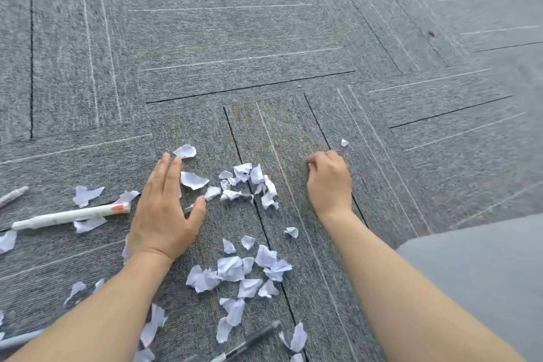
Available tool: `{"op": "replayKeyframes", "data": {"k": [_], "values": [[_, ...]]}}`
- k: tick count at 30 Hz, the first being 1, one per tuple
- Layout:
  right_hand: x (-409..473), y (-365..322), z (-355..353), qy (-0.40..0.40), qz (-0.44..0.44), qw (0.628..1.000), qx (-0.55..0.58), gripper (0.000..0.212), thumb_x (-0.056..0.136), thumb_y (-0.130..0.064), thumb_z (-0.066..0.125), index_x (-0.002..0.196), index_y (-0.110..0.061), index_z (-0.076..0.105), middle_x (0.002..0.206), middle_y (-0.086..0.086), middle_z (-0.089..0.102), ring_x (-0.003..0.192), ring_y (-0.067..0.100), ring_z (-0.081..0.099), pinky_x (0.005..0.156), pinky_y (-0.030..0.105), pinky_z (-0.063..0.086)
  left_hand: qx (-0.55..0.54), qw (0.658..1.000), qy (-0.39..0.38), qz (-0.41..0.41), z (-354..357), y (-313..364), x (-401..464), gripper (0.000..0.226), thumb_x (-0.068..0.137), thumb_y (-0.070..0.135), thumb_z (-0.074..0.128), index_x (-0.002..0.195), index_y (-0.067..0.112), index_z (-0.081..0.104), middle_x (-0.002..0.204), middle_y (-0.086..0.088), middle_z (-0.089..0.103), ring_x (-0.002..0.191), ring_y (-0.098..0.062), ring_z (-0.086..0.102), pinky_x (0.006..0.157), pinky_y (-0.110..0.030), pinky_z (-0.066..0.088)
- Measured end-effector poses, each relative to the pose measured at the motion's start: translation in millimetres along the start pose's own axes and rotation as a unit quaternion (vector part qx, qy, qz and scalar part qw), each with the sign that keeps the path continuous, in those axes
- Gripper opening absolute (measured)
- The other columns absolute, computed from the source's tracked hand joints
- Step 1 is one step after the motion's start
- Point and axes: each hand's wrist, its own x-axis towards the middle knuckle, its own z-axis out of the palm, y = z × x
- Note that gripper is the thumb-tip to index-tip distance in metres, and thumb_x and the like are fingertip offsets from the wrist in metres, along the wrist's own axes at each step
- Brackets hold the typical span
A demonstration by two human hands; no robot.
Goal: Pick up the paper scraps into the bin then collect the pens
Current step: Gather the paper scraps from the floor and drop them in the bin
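Note:
White paper scraps lie scattered on the grey carpet. One cluster (248,182) sits between my hands, and another (244,273) lies nearer to me. A single scrap (344,142) lies just beyond my right hand. My left hand (166,209) lies flat on the carpet with straight fingers, touching scraps at its right edge. My right hand (329,182) rests on the carpet with fingers curled under; nothing shows inside it. A white marker with an orange band (70,216) lies left of my left hand. A dark pen (249,342) lies at the bottom. No bin is in view.
Another pen end (13,195) shows at the left edge, and a grey pen (20,339) pokes out under my left forearm. My grey-clad knee (482,273) fills the lower right. Bare carpet (235,38) stretches ahead.

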Motion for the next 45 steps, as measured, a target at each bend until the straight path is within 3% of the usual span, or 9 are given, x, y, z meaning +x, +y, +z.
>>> {"op": "replayKeyframes", "data": {"k": [4, 9, 14, 19, 24, 29, 34, 40, 45], "values": [[6, -5, -10, -0.016, 0.055, 0.990, 0.130, 0.020, 0.094, -0.013, 0.056, 0.112, -0.012, 0.065, 0.096, -0.003, 0.066, 0.085, 0.011, 0.058, 0.079, 0.026, 0.048, 0.003, 1.000, -0.001, -0.003, -1, 1, -2, 0.078, 0.090, 0.045, 0.048, 0.152, 0.017, 0.008, 0.160, -0.002, 0.006, 0.146, -0.016, 0.006, 0.118, -0.038, 0.012], [37, 17, -21, 0.056, 0.265, 0.946, 0.179, 0.045, 0.092, -0.010, 0.056, 0.136, -0.012, 0.046, 0.099, 0.001, 0.063, 0.083, 0.015, 0.055, 0.075, 0.029, 0.042, 0.005, 1.000, 0.001, 0.003, -2, 3, -1, 0.078, 0.090, 0.044, 0.049, 0.151, 0.016, 0.008, 0.160, -0.003, 0.007, 0.146, -0.017, 0.006, 0.117, -0.038, 0.012], [65, 33, -16, 0.027, 0.291, 0.953, 0.086, 0.022, 0.093, -0.017, 0.055, 0.114, -0.012, 0.059, 0.100, 0.001, 0.061, 0.089, 0.020, 0.056, 0.074, 0.029, 0.040, 0.007, 1.000, 0.006, 0.005, -1, 2, -1, 0.077, 0.091, 0.043, 0.049, 0.151, 0.016, 0.010, 0.160, -0.003, 0.007, 0.146, -0.017, 0.007, 0.117, -0.037, 0.010], [58, 20, -23, -0.033, 0.222, 0.974, 0.040, 0.011, 0.095, -0.016, 0.056, 0.095, -0.011, 0.065, 0.093, 0.002, 0.067, 0.082, 0.017, 0.060, 0.064, 0.023, 0.043, 0.017, 1.000, -0.001, 0.008, 0, 2, -1, 0.076, 0.091, 0.045, 0.047, 0.151, 0.015, 0.011, 0.160, -0.005, 0.008, 0.146, -0.018, 0.007, 0.117, -0.037, 0.010], [-2, -25, -11, -0.192, -0.002, 0.974, 0.124, 0.007, 0.093, -0.017, 0.057, 0.087, -0.019, 0.060, 0.084, -0.006, 0.061, 0.077, 0.010, 0.058, 0.073, 0.027, 0.051, 0.018, 1.000, -0.009, 0.001, -3, 3, -1, 0.080, 0.089, 0.055, 0.041, 0.151, 0.021, 0.004, 0.161, -0.003, 0.001, 0.147, -0.019, 0.006, 0.117, -0.042, 0.015], [-32, -37, 2, -0.136, -0.095, 0.978, 0.126, 0.033, 0.091, -0.031, 0.053, 0.122, -0.020, 0.053, 0.123, -0.006, 0.053, 0.115, 0.011, 0.044, 0.102, 0.033, 0.036, -0.011, 1.000, -0.024, 0.002, -4, 5, 16, 0.078, 0.092, 0.057, 0.037, 0.151, 0.026, -0.003, 0.160, 0.000, -0.009, 0.146, -0.016, -0.004, 0.117, -0.039, 0.006], [-32, -59, 15, -0.255, -0.183, 0.944, 0.105, 0.056, 0.094, -0.032, 0.051, 0.147, -0.022, 0.035, 0.157, -0.005, 0.029, 0.146, 0.011, 0.015, 0.120, 0.034, 0.007, -0.091, 0.993, -0.063, 0.049, -1, 19, 48, 0.053, 0.098, 0.027, 0.041, 0.148, 0.014, 0.028, 0.158, -0.003, 0.020, 0.146, -0.017, 0.009, 0.119, -0.038, 0.006], [-65, -47, 1, -0.250, -0.189, 0.935, 0.165, 0.042, 0.093, -0.020, 0.052, 0.135, -0.019, 0.053, 0.143, -0.006, 0.048, 0.134, 0.007, 0.038, 0.114, 0.036, 0.030, -0.186, 0.977, -0.069, 0.079, 3, 38, -4, 0.034, 0.096, 0.017, 0.046, 0.128, 0.014, 0.055, 0.135, -0.001, 0.053, 0.130, -0.014, 0.042, 0.111, -0.043, 0.034], [-124, -19, -7, -0.258, -0.211, 0.923, 0.190, 0.043, 0.089, -0.026, 0.055, 0.132, -0.022, 0.054, 0.139, -0.010, 0.050, 0.134, 0.001, 0.037, 0.113, 0.035, 0.034, -0.156, 0.959, -0.123, 0.201, -10, 46, -81, 0.033, 0.085, 0.027, 0.056, 0.116, 0.017, 0.062, 0.116, 0.006, 0.061, 0.112, -0.004, 0.050, 0.100, -0.019, 0.043]]}}
